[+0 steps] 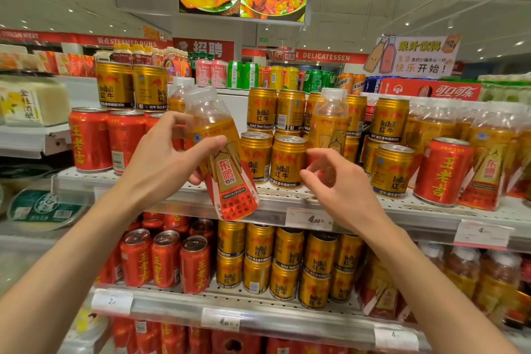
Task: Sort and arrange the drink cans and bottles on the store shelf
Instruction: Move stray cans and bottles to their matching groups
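Bottle: an amber drink bottle [222, 152] tilted in front of the middle shelf [287, 198], liquid filling its lower part.
Left hand [169, 158]: fingers curled round the bottle.
Right hand [342, 184]: fingers loosely spread, holding nothing.
Shelf: gold cans [287, 162] stacked, red cans [90, 139] at left.

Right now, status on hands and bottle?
Left hand grips tilted Dongpeng bottle. Right hand open, empty. Red Bull cans crowd the shelf behind.

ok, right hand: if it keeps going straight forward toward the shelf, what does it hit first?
Probably the front gold Red Bull can on the middle shelf; the open right hand points its curled fingers that way. Depth is unclear, so the plastic gold-label bottle behind may be equally near.
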The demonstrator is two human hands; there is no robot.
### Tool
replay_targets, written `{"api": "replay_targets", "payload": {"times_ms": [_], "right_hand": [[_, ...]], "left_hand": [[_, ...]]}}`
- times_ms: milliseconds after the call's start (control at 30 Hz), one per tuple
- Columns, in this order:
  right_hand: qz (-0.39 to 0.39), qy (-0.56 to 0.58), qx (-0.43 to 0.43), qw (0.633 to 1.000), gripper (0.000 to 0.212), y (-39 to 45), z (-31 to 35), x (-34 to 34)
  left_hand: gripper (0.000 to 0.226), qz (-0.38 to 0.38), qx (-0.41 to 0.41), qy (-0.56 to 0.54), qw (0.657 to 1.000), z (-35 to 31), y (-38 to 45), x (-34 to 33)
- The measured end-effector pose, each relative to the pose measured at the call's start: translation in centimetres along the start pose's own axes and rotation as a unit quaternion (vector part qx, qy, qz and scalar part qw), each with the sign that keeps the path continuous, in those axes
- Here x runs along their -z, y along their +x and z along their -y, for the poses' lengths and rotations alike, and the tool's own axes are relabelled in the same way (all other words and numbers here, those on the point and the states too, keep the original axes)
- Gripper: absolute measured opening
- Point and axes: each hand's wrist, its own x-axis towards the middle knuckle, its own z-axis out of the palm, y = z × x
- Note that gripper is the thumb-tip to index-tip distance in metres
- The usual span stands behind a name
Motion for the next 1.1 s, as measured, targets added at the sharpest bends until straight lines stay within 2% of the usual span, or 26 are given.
{"api": "replay_targets", "payload": {"times_ms": [67, 100, 233, 300, 367, 433, 567, 667, 767, 900, 1000, 1100], "right_hand": [[0.02, 0.052, -0.008, 0.998, 0.03, -0.8, 0.5, 1.2], [0.048, 0.084, -0.015, 0.995, 0.031, -1.1, 0.9, 1.6], [0.18, 0.161, -0.043, 0.969, 0.075, -2.2, 2.0, 2.3], [0.21, 0.176, -0.053, 0.96, 0.09, -2.7, 2.1, 2.2], [0.214, 0.164, -0.053, 0.962, 0.095, -3.2, 1.8, 1.9], [0.198, 0.151, -0.059, 0.967, 0.096, -3.7, 1.2, 1.9], [0.154, 0.153, -0.084, 0.973, 0.083, -5.0, 0.3, 2.1], [0.122, 0.153, -0.113, 0.974, 0.073, -6.7, 0.0, 1.9], [0.079, 0.175, -0.165, 0.967, 0.061, -9.0, -0.5, 1.5], [0.022, 0.171, -0.225, 0.959, 0.066, -12.3, -1.6, 1.0], [-0.009, 0.172, -0.274, 0.946, 0.07, -15.2, -2.4, 0.7], [-0.038, 0.164, -0.323, 0.931, 0.084, -18.1, -3.4, 0.5]], "left_hand": [[0.052, 0.016, -0.006, -0.012, 1.0, -0.1, -0.1, -0.4], [0.053, 0.028, -0.009, -0.016, 0.999, -0.2, -0.2, -0.8], [0.055, 0.096, -0.03, -0.051, 0.994, -0.9, -0.7, -3.0], [0.056, 0.129, -0.042, -0.055, 0.989, -1.5, -1.2, -4.3], [0.057, 0.158, -0.05, -0.055, 0.985, -2.2, -1.6, -5.5], [0.056, 0.187, -0.059, -0.058, 0.979, -2.6, -2.0, -6.5], [0.057, 0.239, -0.073, -0.065, 0.966, -2.2, -2.1, -7.9], [0.058, 0.226, -0.086, -0.05, 0.969, -1.2, -2.3, -8.3], [0.049, 0.179, -0.063, -0.098, 0.977, 0.2, -3.2, -8.3], [0.032, 0.163, -0.029, -0.126, 0.978, 3.1, -6.4, -8.9], [0.036, 0.148, 0.005, -0.123, 0.981, 5.2, -9.6, -10.0], [0.042, 0.13, 0.052, -0.119, 0.983, 7.2, -12.7, -11.7]]}}
